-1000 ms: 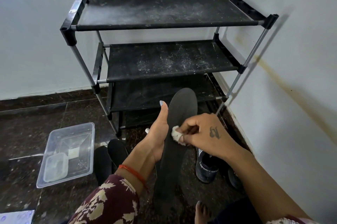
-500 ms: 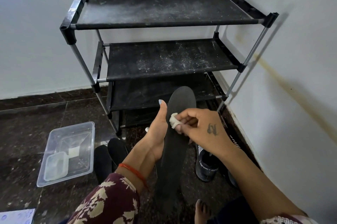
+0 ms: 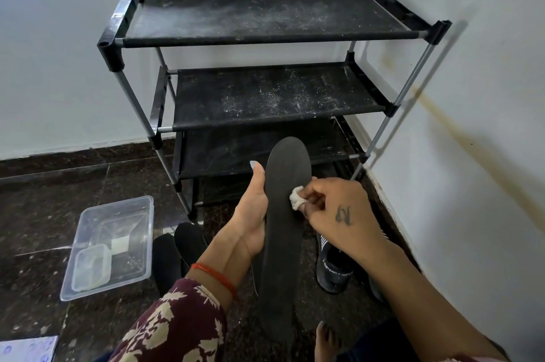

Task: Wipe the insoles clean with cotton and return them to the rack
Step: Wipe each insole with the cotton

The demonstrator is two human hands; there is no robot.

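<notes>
Nearest, a bare foot rests on the dark floor, beside the heel end of a long black insole that stands tilted upright. The left hand grips the insole along its left edge, thumb up. The right hand pinches a small white wad of cotton and presses it on the insole's face. Left of them lie two more insoles and a clear plastic tub; to the right, a dark sports shoe. Farther back, the black three-tier rack stands in the corner, shelves dusty.
</notes>
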